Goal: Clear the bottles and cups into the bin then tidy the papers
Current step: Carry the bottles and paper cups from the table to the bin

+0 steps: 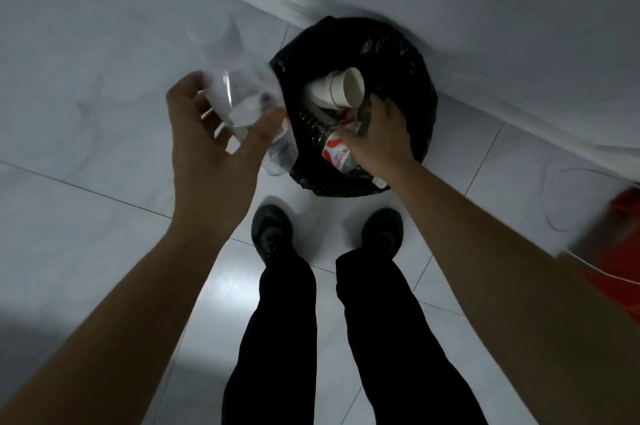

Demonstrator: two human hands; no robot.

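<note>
Both bare arms reach in from the lower corners. The left hand [214, 140] curves fingers and thumb round a clear bottle [242, 102]; the right hand [381, 137], mid-frame, shows its back, fingers curled downward.

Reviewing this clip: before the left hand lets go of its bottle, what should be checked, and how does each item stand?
1. Left hand has hold of the clear bottle: ok, thumb and fingers curl round it.
2. Bottle fully over the bin opening: not ok, it hangs at the left rim, partly above the floor.
3. Right hand out of the drop path: not ok, it is down inside the bin.
4. Right hand has released the labelled bottle: cannot tell, its fingers are hidden.
5. Room left in the bin: ok, paper cups and the labelled bottle leave dark space at the left.
</note>
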